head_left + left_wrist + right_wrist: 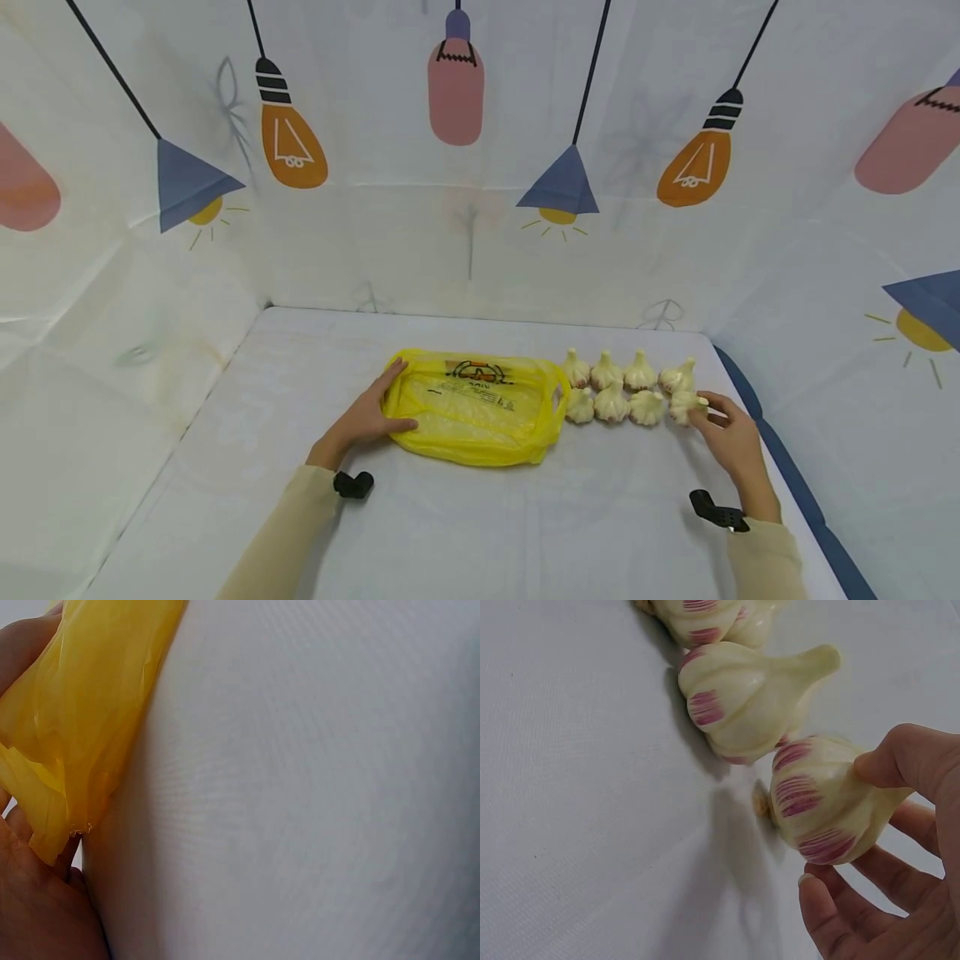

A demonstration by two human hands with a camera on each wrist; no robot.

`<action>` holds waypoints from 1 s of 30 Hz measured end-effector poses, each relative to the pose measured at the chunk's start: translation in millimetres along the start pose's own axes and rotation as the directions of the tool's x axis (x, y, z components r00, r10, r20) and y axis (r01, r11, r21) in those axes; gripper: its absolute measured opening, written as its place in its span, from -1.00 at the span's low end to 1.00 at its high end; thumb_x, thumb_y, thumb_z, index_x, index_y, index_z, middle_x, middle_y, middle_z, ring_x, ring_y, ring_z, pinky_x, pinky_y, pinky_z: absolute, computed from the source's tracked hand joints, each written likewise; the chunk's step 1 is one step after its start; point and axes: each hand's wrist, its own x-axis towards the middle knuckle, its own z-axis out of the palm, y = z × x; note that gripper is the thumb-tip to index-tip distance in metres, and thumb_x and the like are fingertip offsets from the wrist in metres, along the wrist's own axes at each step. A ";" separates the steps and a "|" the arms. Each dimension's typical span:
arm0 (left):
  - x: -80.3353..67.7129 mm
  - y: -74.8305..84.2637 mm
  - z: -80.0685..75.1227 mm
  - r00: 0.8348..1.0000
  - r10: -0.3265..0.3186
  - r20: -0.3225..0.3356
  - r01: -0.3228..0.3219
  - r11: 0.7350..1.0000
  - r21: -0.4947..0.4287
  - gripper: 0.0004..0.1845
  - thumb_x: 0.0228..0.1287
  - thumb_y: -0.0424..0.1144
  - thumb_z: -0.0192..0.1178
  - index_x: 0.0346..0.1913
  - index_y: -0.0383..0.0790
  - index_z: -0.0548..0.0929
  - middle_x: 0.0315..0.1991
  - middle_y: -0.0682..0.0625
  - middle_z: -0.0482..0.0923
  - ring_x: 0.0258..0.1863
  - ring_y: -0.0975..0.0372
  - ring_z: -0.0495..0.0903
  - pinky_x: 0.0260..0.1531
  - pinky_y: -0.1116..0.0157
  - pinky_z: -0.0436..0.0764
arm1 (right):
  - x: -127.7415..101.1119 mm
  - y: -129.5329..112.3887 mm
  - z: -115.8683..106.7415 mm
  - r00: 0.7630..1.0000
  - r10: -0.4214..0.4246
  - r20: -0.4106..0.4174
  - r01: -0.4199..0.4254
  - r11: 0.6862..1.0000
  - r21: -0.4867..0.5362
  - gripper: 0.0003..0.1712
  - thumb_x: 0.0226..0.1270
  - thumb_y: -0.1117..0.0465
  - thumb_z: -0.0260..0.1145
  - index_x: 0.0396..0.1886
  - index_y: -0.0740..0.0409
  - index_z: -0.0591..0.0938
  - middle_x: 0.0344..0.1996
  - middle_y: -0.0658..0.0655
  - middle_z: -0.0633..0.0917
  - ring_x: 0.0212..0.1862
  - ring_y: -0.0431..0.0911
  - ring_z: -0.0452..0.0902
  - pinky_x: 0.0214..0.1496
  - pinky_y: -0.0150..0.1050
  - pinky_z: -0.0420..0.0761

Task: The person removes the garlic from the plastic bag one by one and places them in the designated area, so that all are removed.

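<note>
My right hand (731, 437) pinches a garlic bulb (825, 799) between thumb and fingers, at the right end of the near row. The bulb is pale with purple streaks, and its root end points away from the palm. Close by it sits another garlic bulb (742, 701). A yellow plastic bag (480, 417) lies flat with its handle loop toward the bulbs. At the bag's left end my left hand (363, 417) touches it, thumb and fingers spread apart; some of those fingers are hidden by the plastic in the left wrist view.
Several more garlic bulbs (611, 404) form two rows right of the bag. They stand on a white-covered table (480, 533). White fabric with printed lamps (573, 187) rises behind. A dark blue edge (757, 417) runs along the table's right side.
</note>
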 end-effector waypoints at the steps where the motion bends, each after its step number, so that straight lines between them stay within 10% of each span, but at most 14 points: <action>1: 0.0 -0.2 0.0 1.000 -0.002 -0.001 0.002 1.000 0.003 0.17 -0.07 0.16 0.47 0.54 0.16 -0.06 0.57 0.04 -0.16 0.54 -0.05 -0.13 0.42 -0.20 -0.03 | 0.3 1.0 1.1 1.000 0.005 0.004 -0.005 1.000 -0.002 -0.35 0.36 -0.10 0.21 0.30 0.19 0.44 0.25 0.43 0.45 0.17 0.34 0.45 -0.26 -0.27 0.52; 12: 1.0 -1.8 1.7 1.000 -0.011 -0.016 0.011 1.000 0.005 0.17 -0.10 0.20 0.47 0.54 0.20 -0.03 0.57 0.07 -0.15 0.54 -0.04 -0.12 0.41 -0.21 -0.02 | 2.7 11.6 9.8 0.999 0.031 0.032 -0.030 0.999 -0.010 -0.33 0.38 -0.11 0.17 0.32 0.21 0.41 0.27 0.45 0.42 0.18 0.35 0.43 -0.08 0.05 0.58; 23: 0.8 -2.5 2.7 1.000 -0.018 -0.010 0.018 1.000 -0.020 0.16 -0.07 0.15 0.47 0.53 0.24 -0.05 0.57 0.15 -0.20 0.55 0.03 -0.18 0.43 -0.18 -0.06 | 4.3 14.1 15.2 0.997 0.066 0.050 -0.066 0.998 -0.001 -0.29 0.37 -0.13 0.17 0.34 0.22 0.38 0.29 0.44 0.41 0.21 0.34 0.41 -0.27 -0.44 0.46; 30: 1.2 -5.8 3.1 1.000 -0.003 -0.024 0.003 1.000 -0.019 0.16 -0.09 0.16 0.47 0.53 0.25 -0.04 0.57 0.14 -0.21 0.55 0.02 -0.17 0.43 -0.18 -0.05 | 5.0 13.5 18.3 0.995 0.085 0.060 -0.086 0.996 0.009 -0.25 0.38 -0.15 0.15 0.38 0.24 0.33 0.33 0.43 0.36 0.26 0.36 0.36 0.09 0.16 0.51</action>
